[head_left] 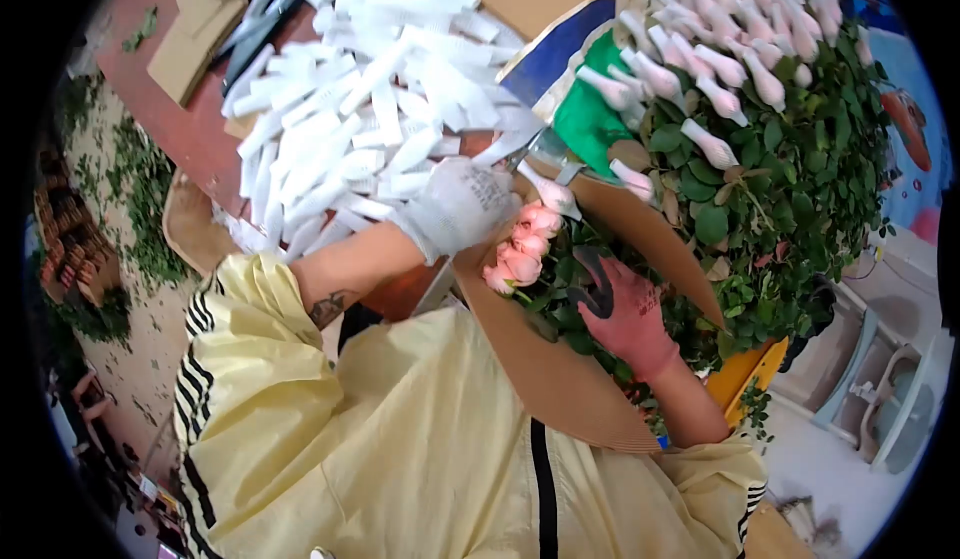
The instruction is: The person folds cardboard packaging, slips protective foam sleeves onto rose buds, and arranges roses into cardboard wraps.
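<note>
Reddish table; cardboard cradles roses; left grip unclear, right grip parted over foliage.

the left arm reaches forward and inward across the front of the torso, its loose yellow sleeve bunched near the elbow and the forearm bare, with a dark tattoo just past the cuff. the left hand, in a pale grey glove, is back-up, knuckles toward the centre, its fingers bent and their tips mostly hidden. the right forearm angles forward and inward, bare between cuff and glove. the right hand, in a reddish glove with dark fingertips, sits lower, thumb and forefinger parted, the other fingers hard to make out. the hands are near each other, apart.
</note>
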A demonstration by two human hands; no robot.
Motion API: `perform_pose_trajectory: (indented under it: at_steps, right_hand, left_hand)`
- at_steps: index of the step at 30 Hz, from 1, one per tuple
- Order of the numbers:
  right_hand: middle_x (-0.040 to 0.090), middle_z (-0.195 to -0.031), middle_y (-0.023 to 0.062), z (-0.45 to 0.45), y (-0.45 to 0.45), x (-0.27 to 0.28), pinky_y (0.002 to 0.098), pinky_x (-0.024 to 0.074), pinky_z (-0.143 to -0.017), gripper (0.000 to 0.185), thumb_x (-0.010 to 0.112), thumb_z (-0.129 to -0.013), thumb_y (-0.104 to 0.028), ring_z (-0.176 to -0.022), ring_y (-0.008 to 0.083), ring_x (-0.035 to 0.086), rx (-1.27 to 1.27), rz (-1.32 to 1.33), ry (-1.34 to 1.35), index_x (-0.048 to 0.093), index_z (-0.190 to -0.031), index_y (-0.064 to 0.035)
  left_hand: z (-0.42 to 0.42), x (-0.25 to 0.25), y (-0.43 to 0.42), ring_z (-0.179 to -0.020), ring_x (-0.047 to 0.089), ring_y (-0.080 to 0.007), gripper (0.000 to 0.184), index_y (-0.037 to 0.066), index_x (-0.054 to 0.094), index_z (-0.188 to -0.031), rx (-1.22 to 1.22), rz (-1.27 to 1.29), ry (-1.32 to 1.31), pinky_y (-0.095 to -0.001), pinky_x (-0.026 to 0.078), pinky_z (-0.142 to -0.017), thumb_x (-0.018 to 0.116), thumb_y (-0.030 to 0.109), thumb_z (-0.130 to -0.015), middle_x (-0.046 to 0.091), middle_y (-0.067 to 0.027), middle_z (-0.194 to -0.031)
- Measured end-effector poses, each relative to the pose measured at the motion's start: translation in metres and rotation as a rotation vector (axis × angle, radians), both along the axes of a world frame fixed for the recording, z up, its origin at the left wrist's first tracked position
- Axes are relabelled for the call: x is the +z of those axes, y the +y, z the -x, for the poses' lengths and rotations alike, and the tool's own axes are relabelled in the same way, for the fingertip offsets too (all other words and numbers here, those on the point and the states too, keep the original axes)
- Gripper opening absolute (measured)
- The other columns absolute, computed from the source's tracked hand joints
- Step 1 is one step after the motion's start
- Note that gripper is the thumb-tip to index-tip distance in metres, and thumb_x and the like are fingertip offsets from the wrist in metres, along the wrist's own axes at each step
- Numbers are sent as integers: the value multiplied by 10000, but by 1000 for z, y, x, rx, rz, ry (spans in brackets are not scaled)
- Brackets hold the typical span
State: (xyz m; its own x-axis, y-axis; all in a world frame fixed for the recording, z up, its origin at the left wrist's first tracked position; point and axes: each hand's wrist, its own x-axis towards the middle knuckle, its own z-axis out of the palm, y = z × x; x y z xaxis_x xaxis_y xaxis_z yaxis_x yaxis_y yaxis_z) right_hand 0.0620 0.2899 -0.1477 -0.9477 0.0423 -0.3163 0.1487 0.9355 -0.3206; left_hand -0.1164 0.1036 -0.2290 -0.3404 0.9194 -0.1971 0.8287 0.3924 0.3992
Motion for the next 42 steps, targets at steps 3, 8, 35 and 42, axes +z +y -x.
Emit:
perform_pose_trajectory:
  at_steps: [3, 8, 35, 42]
  right_hand:
    - [602, -994, 152, 6, -4, 0, 391, 500, -697, 473, 713, -694, -259, -805, 314, 613, 68, -35, 52, 580, -1115, -89]
    - [618, -939, 128, 23, -12, -5, 393, 490, -698, 387, 714, -687, -181, -798, 314, 613, 30, -125, 77, 604, -1044, -80]
    - [615, -809, 114, 44, -17, -51, 390, 472, -607, 211, 678, -676, -99, -700, 318, 593, 45, -183, 122, 610, -870, -51]
    - [619, -816, 99, 44, -21, -47, 400, 465, -646, 240, 701, -685, -150, -722, 302, 596, -102, -64, 164, 626, -901, -75]
  left_hand:
    - [29, 22, -6, -732, 650, -268, 133, 140, 640, -876, 248, -5, 173, -387, 503, -595, 553, 126, -777, 624, -49, -738]
    - [56, 75, -55, -785, 602, -291, 218, 119, 617, -980, 573, -240, -151, -404, 478, -722, 542, 158, -779, 574, -128, -865]
    - [-8, -12, -6, -740, 625, -217, 175, 132, 631, -886, 237, -251, -458, -350, 486, -601, 565, 280, -819, 621, -51, -855]
    - [0, 36, -11, -752, 631, -187, 190, 146, 643, -942, -144, -344, -547, -324, 496, -576, 584, 279, -820, 632, -31, -895]
